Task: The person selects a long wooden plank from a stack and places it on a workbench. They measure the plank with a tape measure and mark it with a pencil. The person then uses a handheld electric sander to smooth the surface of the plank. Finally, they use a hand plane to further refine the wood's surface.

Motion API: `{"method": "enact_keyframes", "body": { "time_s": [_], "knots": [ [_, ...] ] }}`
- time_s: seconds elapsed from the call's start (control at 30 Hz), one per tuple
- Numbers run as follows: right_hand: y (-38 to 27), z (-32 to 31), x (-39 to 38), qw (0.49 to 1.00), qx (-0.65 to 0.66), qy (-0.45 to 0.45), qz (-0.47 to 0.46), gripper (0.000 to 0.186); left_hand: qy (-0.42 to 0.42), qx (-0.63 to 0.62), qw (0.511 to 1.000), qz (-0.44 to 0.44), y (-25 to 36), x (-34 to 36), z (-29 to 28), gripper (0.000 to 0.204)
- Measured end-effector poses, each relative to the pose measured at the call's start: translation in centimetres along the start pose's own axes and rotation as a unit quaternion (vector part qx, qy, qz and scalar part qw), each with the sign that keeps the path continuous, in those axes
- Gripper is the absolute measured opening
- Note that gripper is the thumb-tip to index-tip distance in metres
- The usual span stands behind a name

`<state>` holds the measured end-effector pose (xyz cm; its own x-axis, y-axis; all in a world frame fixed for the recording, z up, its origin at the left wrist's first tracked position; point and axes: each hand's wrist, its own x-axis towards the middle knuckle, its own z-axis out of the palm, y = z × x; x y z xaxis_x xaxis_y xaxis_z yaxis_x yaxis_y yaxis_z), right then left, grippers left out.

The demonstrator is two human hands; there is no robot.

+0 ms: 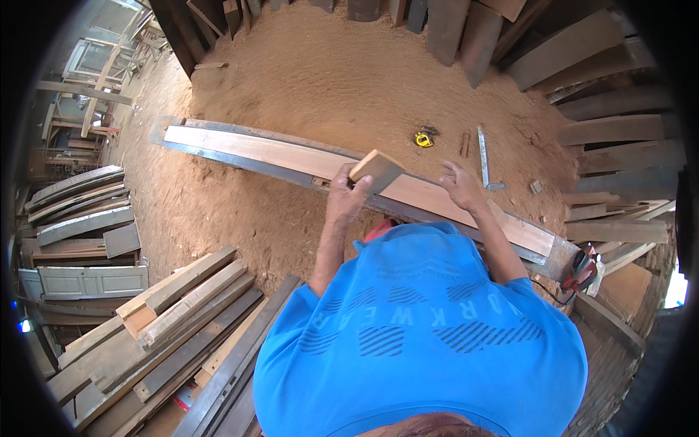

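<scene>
My left hand (pixel 344 191) is closed on a short wooden block (pixel 380 165) with a pale edge and darker face, held over a long plank (pixel 218 142). The plank has a pale, planed-looking face and greyer edges, and lies diagonally across the view in front of my body. My right hand (pixel 460 186) is open above the plank, to the right of the block, with fingers apart and slightly bent. A yellow tape measure (pixel 424 140) and a metal square (pixel 483 153) lie beyond the plank. A red and black power tool (pixel 581 271) rests at the plank's right end.
Sawdust (pixel 306 87) covers the ground. Dark boards (pixel 604 116) stand and lean around the top and right. Stacked timber (pixel 167 328) fills the lower left, with more boards and a panelled piece (pixel 91 282) at the left. A cluttered wooden frame area (pixel 87 109) is at the far left.
</scene>
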<state>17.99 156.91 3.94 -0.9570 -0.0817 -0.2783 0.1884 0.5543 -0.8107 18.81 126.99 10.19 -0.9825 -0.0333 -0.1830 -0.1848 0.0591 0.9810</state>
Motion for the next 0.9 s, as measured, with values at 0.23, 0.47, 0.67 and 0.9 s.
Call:
{"method": "enact_keyframes", "body": {
  "time_s": [0.23,0.47,0.67,0.9],
  "knots": [
    [21.0,-5.7,-5.9,0.94,-0.287,0.103,0.154,0.058,0.011,0.057,0.997,-0.053,0.4,-1.3,-2.6,0.031],
    [24.2,-6.8,-13.3,0.862,-0.325,0.092,0.379,0.065,-0.055,0.05,0.994,-0.079,0.8,-2.2,-1.0,0.035],
    [30.2,-6.5,-14.0,0.9,-0.395,0.073,0.171,0.042,-0.061,0.076,0.989,-0.108,3.2,-1.9,2.5,0.031],
    [30.6,-9.6,-15.0,0.922,-0.192,0.215,0.259,0.042,-0.109,-0.012,0.993,-0.05,-2.7,0.0,6.6,0.035]
  ]
}}
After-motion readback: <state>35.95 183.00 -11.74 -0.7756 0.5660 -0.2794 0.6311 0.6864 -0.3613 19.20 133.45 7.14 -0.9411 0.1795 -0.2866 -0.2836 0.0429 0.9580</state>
